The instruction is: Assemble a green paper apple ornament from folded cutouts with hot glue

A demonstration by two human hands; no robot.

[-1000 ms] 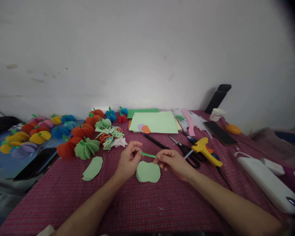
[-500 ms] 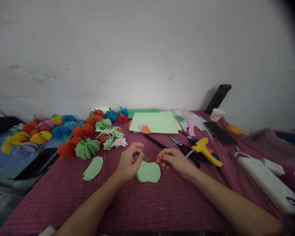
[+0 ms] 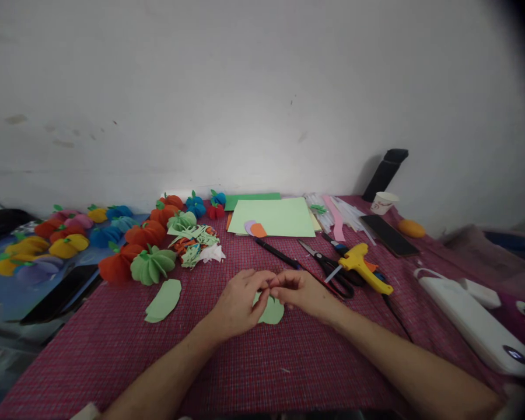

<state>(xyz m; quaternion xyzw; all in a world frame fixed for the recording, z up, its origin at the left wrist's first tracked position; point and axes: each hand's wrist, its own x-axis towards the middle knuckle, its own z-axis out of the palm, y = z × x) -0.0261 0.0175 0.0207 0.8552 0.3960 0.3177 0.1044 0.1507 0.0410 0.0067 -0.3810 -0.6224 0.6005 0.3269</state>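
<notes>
My left hand point(image 3: 240, 300) and my right hand point(image 3: 300, 291) meet fingertip to fingertip at the middle of the table, both pinched closed. A small dark green paper piece is in the left fingers, mostly hidden by them now. What the right fingertips hold, if anything, cannot be made out. Just below the fingers, a light green paper cutout point(image 3: 272, 314) with rounded lobes lies on the cloth, partly covered by the left hand. Left of my hands rests another stack of light green cutouts point(image 3: 164, 300).
Finished paper pumpkins point(image 3: 152, 264) crowd the left, beside paper scraps point(image 3: 196, 242). Paper sheets point(image 3: 273, 216) lie at the back. Scissors point(image 3: 326, 262), a yellow glue gun point(image 3: 363, 265), a phone point(image 3: 390, 235), a paper cup point(image 3: 382, 202) and a white device point(image 3: 468, 318) are on the right.
My right hand has moved left and my left hand slightly right, so their fingertips now meet above the green cutout. The small green piece has become mostly hidden between them.
</notes>
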